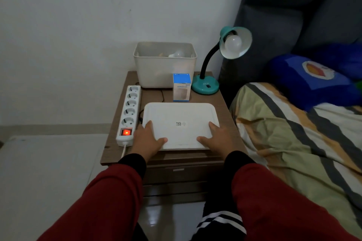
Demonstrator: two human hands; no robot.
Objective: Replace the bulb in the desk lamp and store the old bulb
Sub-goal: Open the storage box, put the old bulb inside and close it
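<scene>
Both hands, left hand (149, 139) and right hand (215, 139), are gripping the lid's (180, 121) near corners; bin (164, 70) is waiting open at twelve o'clock

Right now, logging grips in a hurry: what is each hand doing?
Left hand: grips the flat white plastic lid at its near left corner.
Right hand: grips the lid's near right corner.

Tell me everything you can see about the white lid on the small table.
The white lid is a flat rectangle with rounded corners and a raised rim, seemingly plastic. A small QR-code sticker sits near its middle. It lies flat at the front of the wooden table, its near edge at the table's front. The left hand and right hand grip its near corners, thumbs on top. Nothing else touches it.
</scene>
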